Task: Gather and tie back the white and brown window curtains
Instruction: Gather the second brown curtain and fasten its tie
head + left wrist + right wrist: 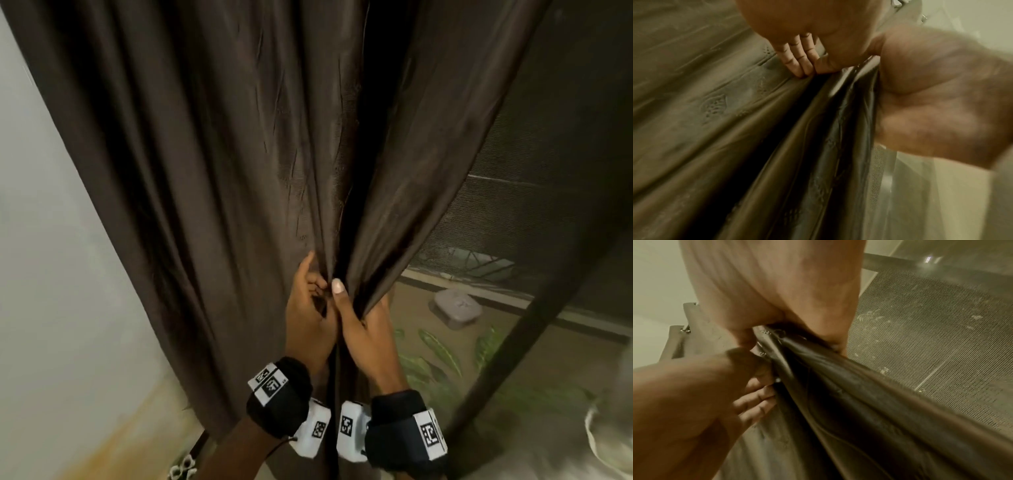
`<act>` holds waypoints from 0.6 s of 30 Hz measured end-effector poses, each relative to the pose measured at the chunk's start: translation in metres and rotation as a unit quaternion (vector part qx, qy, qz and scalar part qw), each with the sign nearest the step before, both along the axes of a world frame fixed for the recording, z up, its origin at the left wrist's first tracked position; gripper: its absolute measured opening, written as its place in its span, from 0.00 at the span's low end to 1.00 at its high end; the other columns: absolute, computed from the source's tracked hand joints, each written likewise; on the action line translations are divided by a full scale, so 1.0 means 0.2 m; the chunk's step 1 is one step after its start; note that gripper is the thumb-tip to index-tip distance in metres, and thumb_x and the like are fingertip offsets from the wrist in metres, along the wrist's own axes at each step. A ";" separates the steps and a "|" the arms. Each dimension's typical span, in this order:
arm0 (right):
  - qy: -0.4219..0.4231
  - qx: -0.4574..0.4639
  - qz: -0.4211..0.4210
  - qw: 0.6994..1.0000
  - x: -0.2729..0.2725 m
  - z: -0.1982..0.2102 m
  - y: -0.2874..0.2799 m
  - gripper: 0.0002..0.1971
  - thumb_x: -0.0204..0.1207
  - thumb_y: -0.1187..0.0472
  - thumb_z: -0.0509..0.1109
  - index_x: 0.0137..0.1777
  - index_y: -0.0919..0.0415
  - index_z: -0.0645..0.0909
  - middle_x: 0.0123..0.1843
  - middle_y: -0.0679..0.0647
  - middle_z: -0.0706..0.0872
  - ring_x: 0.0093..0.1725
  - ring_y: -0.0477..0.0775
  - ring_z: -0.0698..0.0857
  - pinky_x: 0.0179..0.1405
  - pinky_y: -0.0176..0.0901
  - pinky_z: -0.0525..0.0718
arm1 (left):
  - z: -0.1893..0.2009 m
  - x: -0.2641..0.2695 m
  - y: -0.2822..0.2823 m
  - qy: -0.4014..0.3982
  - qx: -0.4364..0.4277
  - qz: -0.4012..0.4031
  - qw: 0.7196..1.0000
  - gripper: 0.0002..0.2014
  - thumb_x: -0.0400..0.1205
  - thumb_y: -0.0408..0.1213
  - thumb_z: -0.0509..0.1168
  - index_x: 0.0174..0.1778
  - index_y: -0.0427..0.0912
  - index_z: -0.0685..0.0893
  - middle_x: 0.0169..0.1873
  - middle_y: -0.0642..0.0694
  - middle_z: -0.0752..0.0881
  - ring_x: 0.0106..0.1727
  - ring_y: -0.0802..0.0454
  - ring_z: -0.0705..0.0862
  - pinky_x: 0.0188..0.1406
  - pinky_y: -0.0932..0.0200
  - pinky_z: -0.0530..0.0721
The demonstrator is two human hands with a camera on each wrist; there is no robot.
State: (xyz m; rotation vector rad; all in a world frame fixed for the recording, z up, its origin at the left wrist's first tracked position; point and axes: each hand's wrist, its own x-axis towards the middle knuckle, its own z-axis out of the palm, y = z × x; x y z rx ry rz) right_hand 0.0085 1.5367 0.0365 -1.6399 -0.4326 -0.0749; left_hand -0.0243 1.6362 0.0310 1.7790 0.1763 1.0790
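Note:
The brown curtain (pixel 239 154) hangs in long folds across the head view. Both hands meet at its lower middle. My left hand (pixel 313 291) pinches a fold between thumb and fingertips (pixel 799 65). Right beside it, my right hand (pixel 356 318) grips the gathered right-hand folds, with its thumb pointing up. In the right wrist view the bunched brown curtain (pixel 859 394) runs out from under my right palm (pixel 777 288), and my left hand (pixel 694 394) touches it from the left. A pale sheer fabric (pixel 910 194) shows below my right hand (pixel 931 105).
A pale wall (pixel 51 240) stands on the left. Behind the pulled-aside curtain is a window mesh screen (pixel 513 205), with a grey object (pixel 457 306) and green leaves (pixel 438 349) beyond it. A metal bracket (pixel 680 340) sits on the wall near the hands.

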 end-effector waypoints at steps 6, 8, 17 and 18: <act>0.028 0.034 -0.166 0.985 0.01 0.04 -0.02 0.26 0.94 0.44 0.58 0.87 0.52 0.71 0.82 0.47 0.77 0.82 0.44 0.73 0.76 0.36 0.66 | -0.01 -0.08 0.33 -0.013 -0.033 0.030 0.999 0.28 0.81 0.19 0.68 0.77 0.40 0.81 0.46 0.43 0.81 0.43 0.56 0.83 0.48 0.75 0.81; 0.016 0.054 -0.215 0.975 -0.04 0.06 0.03 0.24 0.94 0.48 0.59 0.86 0.56 0.72 0.80 0.50 0.79 0.80 0.46 0.75 0.74 0.35 0.67 | -0.02 -0.11 0.41 -0.020 0.012 0.015 1.000 0.21 0.78 0.24 0.68 0.68 0.38 0.87 0.44 0.44 0.81 0.42 0.50 0.83 0.49 0.68 0.83; 0.022 0.050 -0.060 0.997 -0.29 0.21 0.36 0.23 0.76 0.40 0.81 0.67 0.47 0.84 0.60 0.42 0.93 0.60 0.33 0.91 0.56 0.26 0.87 | 0.03 -0.21 0.47 -0.016 0.051 -0.206 0.977 0.11 0.76 0.32 0.65 0.51 0.42 0.88 0.41 0.46 0.86 0.42 0.49 0.87 0.44 0.50 0.89; 0.010 0.034 -0.086 0.996 -0.28 0.21 0.40 0.26 0.74 0.40 0.83 0.67 0.50 0.85 0.60 0.46 0.94 0.61 0.38 0.92 0.58 0.34 0.90 | 0.03 -0.21 0.47 -0.005 0.064 -0.224 0.972 0.11 0.76 0.32 0.65 0.53 0.40 0.88 0.44 0.46 0.87 0.45 0.49 0.88 0.48 0.46 0.90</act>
